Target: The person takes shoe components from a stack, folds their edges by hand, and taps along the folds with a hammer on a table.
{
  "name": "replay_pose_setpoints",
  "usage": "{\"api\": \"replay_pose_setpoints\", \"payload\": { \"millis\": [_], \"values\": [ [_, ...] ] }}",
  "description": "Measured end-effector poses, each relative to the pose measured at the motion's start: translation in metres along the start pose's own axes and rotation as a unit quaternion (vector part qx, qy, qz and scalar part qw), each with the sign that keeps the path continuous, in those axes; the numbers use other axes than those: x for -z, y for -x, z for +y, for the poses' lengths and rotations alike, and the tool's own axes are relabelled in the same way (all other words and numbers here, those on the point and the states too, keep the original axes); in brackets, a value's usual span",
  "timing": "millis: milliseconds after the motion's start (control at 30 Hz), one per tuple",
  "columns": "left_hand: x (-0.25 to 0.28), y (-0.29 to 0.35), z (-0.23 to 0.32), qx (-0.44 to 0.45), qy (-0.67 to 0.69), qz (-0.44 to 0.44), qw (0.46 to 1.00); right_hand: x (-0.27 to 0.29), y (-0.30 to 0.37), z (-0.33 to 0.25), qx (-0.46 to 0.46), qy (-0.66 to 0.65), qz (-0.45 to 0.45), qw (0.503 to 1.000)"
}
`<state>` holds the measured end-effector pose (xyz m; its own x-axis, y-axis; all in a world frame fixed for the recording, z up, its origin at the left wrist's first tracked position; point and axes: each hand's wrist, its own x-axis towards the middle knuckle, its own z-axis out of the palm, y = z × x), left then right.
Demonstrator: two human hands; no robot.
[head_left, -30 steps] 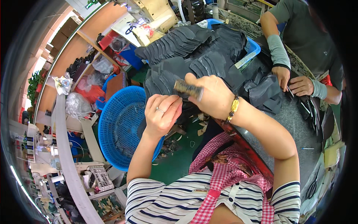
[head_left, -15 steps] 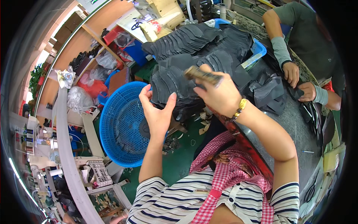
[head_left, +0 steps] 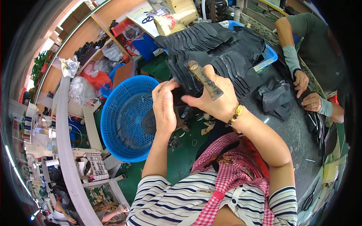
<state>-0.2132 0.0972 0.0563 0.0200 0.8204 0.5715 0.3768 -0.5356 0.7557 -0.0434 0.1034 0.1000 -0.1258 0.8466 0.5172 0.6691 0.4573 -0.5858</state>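
Note:
My right hand (head_left: 222,98) grips a short, worn brown stick-like tool (head_left: 205,81) with a rounded end and dark crusted patches. Its thumb sticks out toward the left. Opposite it, my left hand (head_left: 164,107) is raised with thumb up and fingers loosely bent, its fingertips at the left edge of the black pieces. These flat, curved black pieces (head_left: 200,37) lie overlapped in rows, piled over a blue tray (head_left: 269,56). The pieces closest to my hands are blurred, and whether my left fingers pinch one is hidden.
A blue perforated basket (head_left: 117,150) stands left of my left arm, with a dark object inside. Right of the rows, loose black pieces (head_left: 275,100) lie on the grey tabletop (head_left: 290,132). Across it, a co-worker's hands (head_left: 301,81) handle dark pieces. A white pen (head_left: 309,160) lies nearby.
The tool in my right hand has swung from lying nearly level to slanting steeply. My left hand's spread thumb and fingers have drawn closer together. The view has shifted slightly.

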Motion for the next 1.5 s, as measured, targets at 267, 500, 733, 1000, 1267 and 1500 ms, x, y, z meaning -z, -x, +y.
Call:
{"api": "replay_pose_setpoints", "payload": {
  "millis": [267, 500, 733, 1000, 1267, 1500],
  "values": [
    [-0.006, 0.0, -0.008, -0.128, -0.165, 0.0, 0.978, 0.019, -0.022, 0.007, -0.134, -0.053, -0.009, 0.989],
    [-0.007, -0.006, 0.002, -0.187, -0.174, -0.077, 0.964, 0.021, -0.018, 0.013, -0.205, -0.154, -0.068, 0.964],
    [-0.015, -0.002, -0.021, -0.215, -0.113, -0.087, 0.966, 0.03, -0.021, 0.024, -0.203, -0.249, 0.006, 0.947],
    [-0.014, -0.003, -0.008, -0.199, -0.253, -0.155, 0.934, 0.035, -0.018, 0.045, -0.271, -0.409, 0.037, 0.871],
    [-0.02, -0.011, 0.025, -0.177, -0.394, -0.231, 0.872, 0.049, -0.008, 0.088, -0.34, -0.532, 0.152, 0.76],
    [-0.026, -0.017, 0.036, -0.155, -0.399, -0.265, 0.864, 0.049, -0.004, 0.083, -0.333, -0.56, 0.128, 0.748]
  ]
}}
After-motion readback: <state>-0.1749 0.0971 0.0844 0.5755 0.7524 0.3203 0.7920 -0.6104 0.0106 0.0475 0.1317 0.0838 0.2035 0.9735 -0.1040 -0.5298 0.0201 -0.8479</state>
